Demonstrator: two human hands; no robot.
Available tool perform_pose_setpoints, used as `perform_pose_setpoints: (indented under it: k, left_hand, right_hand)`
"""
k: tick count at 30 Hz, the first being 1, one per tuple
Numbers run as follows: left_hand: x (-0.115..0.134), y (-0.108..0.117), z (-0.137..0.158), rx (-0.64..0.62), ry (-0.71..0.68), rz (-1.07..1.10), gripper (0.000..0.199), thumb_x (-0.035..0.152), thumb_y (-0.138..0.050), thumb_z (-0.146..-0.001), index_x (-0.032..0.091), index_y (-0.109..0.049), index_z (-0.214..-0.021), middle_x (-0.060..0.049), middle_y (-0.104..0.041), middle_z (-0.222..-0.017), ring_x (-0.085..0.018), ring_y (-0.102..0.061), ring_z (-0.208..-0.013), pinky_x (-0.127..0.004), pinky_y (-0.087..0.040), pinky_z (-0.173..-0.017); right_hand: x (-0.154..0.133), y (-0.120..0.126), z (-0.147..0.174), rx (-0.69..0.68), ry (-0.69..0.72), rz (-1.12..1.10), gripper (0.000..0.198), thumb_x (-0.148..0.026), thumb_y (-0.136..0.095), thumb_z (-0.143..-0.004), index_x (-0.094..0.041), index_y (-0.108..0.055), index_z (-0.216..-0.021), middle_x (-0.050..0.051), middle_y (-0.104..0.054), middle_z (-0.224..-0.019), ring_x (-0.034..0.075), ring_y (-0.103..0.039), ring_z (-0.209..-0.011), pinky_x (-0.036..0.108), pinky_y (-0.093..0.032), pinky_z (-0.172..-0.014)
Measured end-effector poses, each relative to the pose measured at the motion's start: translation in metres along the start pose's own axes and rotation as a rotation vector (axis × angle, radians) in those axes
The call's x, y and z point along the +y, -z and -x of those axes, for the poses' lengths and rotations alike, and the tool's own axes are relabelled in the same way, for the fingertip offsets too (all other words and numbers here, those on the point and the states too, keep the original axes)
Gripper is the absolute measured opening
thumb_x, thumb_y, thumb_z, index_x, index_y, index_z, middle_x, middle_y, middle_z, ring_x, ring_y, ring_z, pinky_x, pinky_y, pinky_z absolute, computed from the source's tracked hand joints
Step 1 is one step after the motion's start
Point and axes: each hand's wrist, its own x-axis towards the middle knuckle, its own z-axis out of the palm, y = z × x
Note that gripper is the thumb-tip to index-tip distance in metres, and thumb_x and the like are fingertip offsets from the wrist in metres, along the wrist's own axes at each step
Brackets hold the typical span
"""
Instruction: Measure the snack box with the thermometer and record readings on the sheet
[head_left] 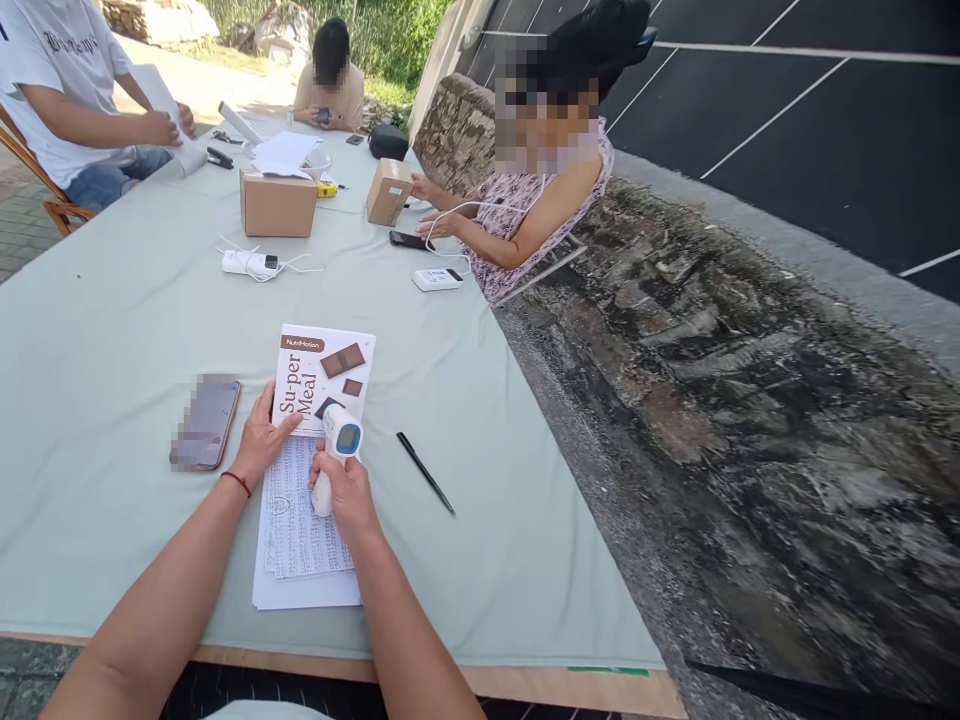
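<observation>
My right hand (343, 488) is wrapped round the handle of a white infrared thermometer (339, 425) with a blue-rimmed screen. Its front end lies over the lower edge of a white box (324, 365) printed "Su-per Meal" with chocolate pictures. My left hand (264, 432) grips that box at its lower left side, thumb on the front face and fingers mostly hidden. Under both hands lie printed sheets (307, 545) covered in small text. A phone (206, 423) rests left of my left hand, and a black pen (425, 473) right of my right hand.
Farther up the cloth-covered table (112, 400) are a cardboard box (277, 205) with papers on it, a smaller carton (388, 192), a white device with a cable (251, 263) and a white power bank (438, 279). Several people sit around the far part.
</observation>
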Motion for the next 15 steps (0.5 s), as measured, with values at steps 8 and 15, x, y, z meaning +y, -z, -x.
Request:
perform_pose_setpoints:
  k: [8, 15]
  left_hand:
    - [0.0018, -0.0009, -0.0013, -0.008, -0.02, -0.005, 0.07, 0.054, -0.068, -0.083, 0.023, -0.049, -0.143, -0.01, -0.06, -0.133, -0.029, -0.057, -0.121, -0.043, -0.047, -0.103]
    - [-0.001, -0.0016, -0.0013, 0.001, -0.017, -0.014, 0.07, 0.053, -0.068, -0.083, 0.023, -0.048, -0.143, -0.011, -0.059, -0.133, -0.03, -0.056, -0.122, -0.045, -0.047, -0.103]
  right_hand:
    - [0.0024, -0.0009, 0.0012, -0.007, 0.019, 0.011, 0.044, -0.047, -0.072, -0.068, -0.016, -0.059, -0.096, -0.004, -0.056, -0.063, 0.014, -0.052, -0.054, 0.027, -0.044, -0.054]
    - [0.0039, 0.0024, 0.0084, -0.043, -0.011, -0.041, 0.048, -0.043, -0.073, -0.069, -0.017, -0.059, -0.106, -0.003, -0.056, -0.068, 0.014, -0.051, -0.06, 0.027, -0.042, -0.058]
